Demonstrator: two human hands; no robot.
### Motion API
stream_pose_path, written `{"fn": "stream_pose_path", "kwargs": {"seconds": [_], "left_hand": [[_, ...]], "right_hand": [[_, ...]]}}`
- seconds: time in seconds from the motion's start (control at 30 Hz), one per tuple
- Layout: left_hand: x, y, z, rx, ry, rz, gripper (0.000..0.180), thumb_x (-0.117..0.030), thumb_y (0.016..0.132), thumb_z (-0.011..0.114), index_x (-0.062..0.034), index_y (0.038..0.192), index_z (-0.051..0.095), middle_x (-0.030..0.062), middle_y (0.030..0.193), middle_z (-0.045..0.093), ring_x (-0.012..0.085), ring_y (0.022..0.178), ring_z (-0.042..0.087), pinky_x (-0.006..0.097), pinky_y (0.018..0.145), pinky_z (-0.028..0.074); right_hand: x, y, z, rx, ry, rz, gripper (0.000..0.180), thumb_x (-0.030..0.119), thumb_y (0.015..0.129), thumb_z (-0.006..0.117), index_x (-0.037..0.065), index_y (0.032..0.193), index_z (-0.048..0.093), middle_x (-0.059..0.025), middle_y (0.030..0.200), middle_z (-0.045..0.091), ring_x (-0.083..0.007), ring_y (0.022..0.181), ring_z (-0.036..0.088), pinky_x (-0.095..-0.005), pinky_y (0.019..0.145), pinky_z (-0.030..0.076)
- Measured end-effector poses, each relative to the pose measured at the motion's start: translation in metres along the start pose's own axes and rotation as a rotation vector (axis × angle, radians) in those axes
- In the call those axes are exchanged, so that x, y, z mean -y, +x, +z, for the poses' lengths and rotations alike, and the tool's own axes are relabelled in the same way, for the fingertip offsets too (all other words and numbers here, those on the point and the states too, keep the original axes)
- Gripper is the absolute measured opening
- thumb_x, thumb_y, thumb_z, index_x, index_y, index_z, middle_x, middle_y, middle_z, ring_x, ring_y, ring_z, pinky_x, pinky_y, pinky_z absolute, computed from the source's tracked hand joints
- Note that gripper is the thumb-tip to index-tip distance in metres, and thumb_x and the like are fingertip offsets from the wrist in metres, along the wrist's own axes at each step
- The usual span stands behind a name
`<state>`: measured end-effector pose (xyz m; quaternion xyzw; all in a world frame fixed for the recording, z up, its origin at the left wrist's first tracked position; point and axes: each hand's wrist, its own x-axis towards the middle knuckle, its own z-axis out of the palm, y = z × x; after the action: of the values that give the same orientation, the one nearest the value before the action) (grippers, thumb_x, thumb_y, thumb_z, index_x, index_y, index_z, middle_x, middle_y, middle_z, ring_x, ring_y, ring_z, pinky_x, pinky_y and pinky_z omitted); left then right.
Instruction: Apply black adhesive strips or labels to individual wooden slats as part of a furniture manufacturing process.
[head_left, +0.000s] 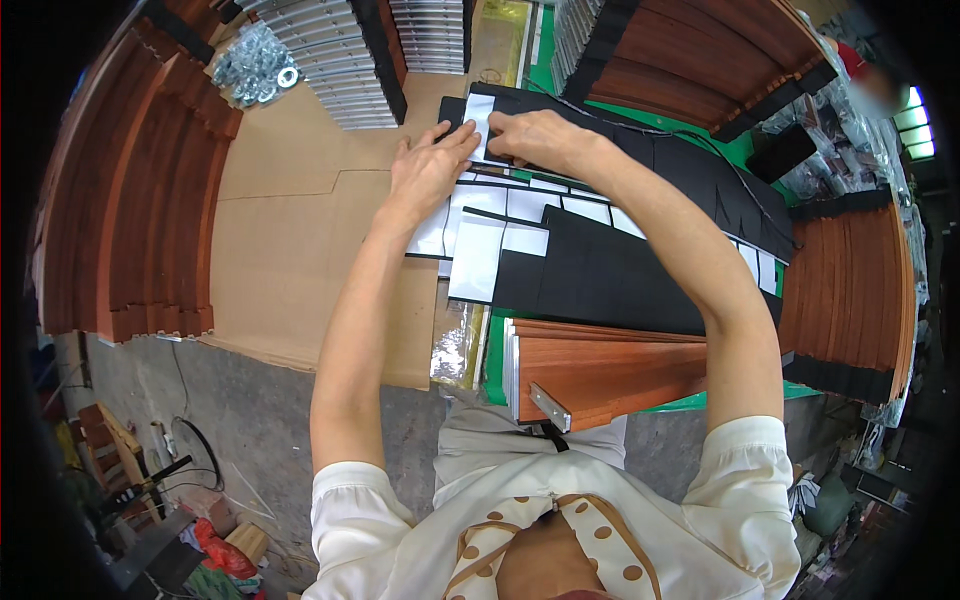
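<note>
Across the far middle of the table, my left hand lies with its fingers stretched out, the tips pressing on a white strip on a black sheet. From the right my right hand reaches to the same strip's right edge. Its fingers are curled together, and what they may pinch is hidden. Closer to me, white rectangular pieces overlap in rows with more black sheets. A thin dark cord runs over the far black sheet.
Brown cardboard covers the table's left part. Reddish-brown planks are stacked at the left, far right, right and near edge. Metal-edged panels stand at the back beside a clear bag of metal rings.
</note>
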<state>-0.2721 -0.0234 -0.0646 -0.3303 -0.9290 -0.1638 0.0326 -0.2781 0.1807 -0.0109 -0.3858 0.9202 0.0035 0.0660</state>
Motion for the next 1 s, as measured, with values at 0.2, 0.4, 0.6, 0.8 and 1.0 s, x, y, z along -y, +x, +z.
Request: {"fn": "stream_pose_path", "kwargs": {"seconds": [0.2,0.4,0.6,0.8,1.0], "left_hand": [[0.004,-0.002,0.003,-0.070,0.006,0.007,0.037,-0.018,0.087,0.059,-0.0211,0.124,0.058,-0.0063,0.137,0.049,0.0231,0.125,0.045,0.062,0.097,0.035],[0.001,0.000,0.001,-0.035,-0.050,-0.034,0.041,-0.016,0.086,0.060,-0.0224,0.127,0.056,-0.0061,0.136,0.050,0.0248,0.125,0.045,0.057,0.101,0.033],[0.002,-0.002,0.002,-0.025,0.000,-0.016,0.041,-0.017,0.086,0.060,-0.0229,0.127,0.056,-0.0062,0.136,0.050,0.0245,0.125,0.045,0.057,0.101,0.033],[0.003,-0.001,0.005,-0.067,0.008,0.012,0.038,-0.019,0.087,0.060,-0.0212,0.125,0.057,-0.0076,0.138,0.048,0.0220,0.126,0.044,0.061,0.097,0.036],[-0.002,0.002,0.001,-0.047,-0.019,-0.024,0.038,-0.014,0.087,0.059,-0.0200,0.125,0.057,-0.0065,0.139,0.047,0.0223,0.126,0.044,0.062,0.098,0.033]], "right_hand": [[0.007,-0.004,-0.003,0.004,0.051,0.018,0.045,0.003,0.079,0.059,0.020,0.120,0.054,-0.0117,0.106,0.051,-0.0278,0.088,0.064,-0.0387,0.070,0.054],[0.006,0.007,0.000,0.045,-0.051,0.006,0.042,0.005,0.083,0.055,0.022,0.121,0.052,-0.0139,0.107,0.051,-0.0317,0.085,0.066,-0.0398,0.067,0.055],[0.011,-0.001,-0.006,0.021,0.030,0.003,0.040,0.005,0.083,0.056,0.020,0.119,0.052,-0.0115,0.101,0.054,-0.0298,0.086,0.066,-0.0383,0.068,0.054],[0.011,-0.017,-0.007,-0.088,0.202,0.094,0.028,0.011,0.078,0.066,0.013,0.104,0.057,-0.0050,0.097,0.057,-0.0239,0.089,0.063,-0.0385,0.071,0.052],[0.015,-0.033,-0.020,-0.246,0.236,0.160,0.017,0.018,0.081,0.066,0.005,0.086,0.056,-0.0049,0.092,0.057,-0.0241,0.079,0.059,-0.0356,0.069,0.048]]}}
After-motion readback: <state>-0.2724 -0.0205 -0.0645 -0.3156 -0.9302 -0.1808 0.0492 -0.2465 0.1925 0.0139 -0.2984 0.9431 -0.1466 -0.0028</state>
